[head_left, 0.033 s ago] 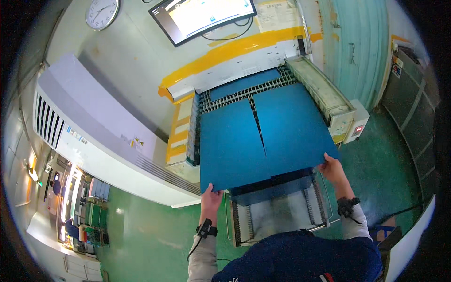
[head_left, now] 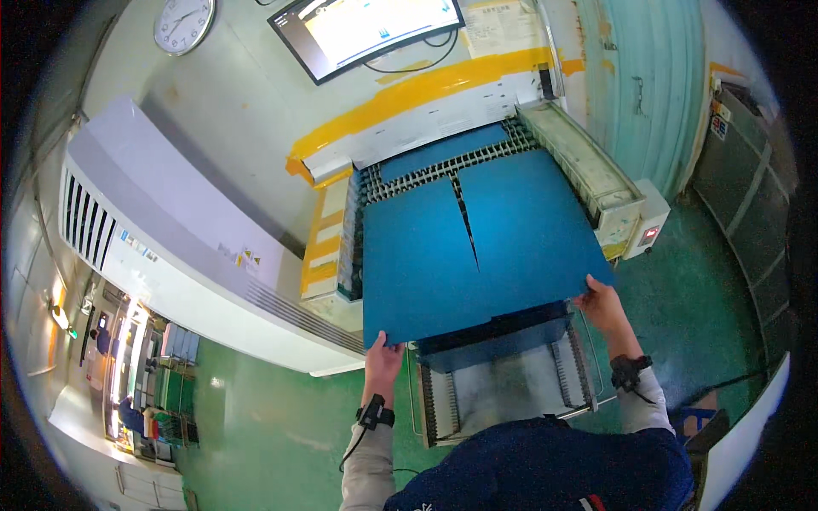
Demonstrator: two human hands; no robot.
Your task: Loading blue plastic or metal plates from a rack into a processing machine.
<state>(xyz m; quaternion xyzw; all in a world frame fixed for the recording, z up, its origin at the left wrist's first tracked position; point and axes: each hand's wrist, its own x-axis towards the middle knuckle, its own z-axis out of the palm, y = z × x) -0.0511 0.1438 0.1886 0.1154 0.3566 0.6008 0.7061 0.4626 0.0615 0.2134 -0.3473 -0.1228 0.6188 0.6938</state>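
Two flat blue panels lie side by side on a roller conveyor (head_left: 443, 172). The left panel (head_left: 417, 264) and the right panel (head_left: 532, 226) have a narrow wedge-shaped gap between them, wide at the far edge and closing toward me. Whether they touch or overlap at the near end, I cannot tell. My left hand (head_left: 383, 362) pinches the near left corner of the left panel, thumb on top. At the near right corner of the right panel, my right hand (head_left: 603, 307) grips the edge. The fingers under both panels are hidden.
Below the panels stands a slotted rack (head_left: 503, 383) holding dark upright sheets. Another blue panel (head_left: 443, 153) lies farther in on the rollers. A long white machine (head_left: 204, 255) borders the left; a control box (head_left: 649, 220) is mounted at right. A screen (head_left: 366, 34) hangs above.
The gap's near tip has shifted slightly away from me, making the gap a little shorter. My right hand has moved very slightly away; both hands keep their hold.
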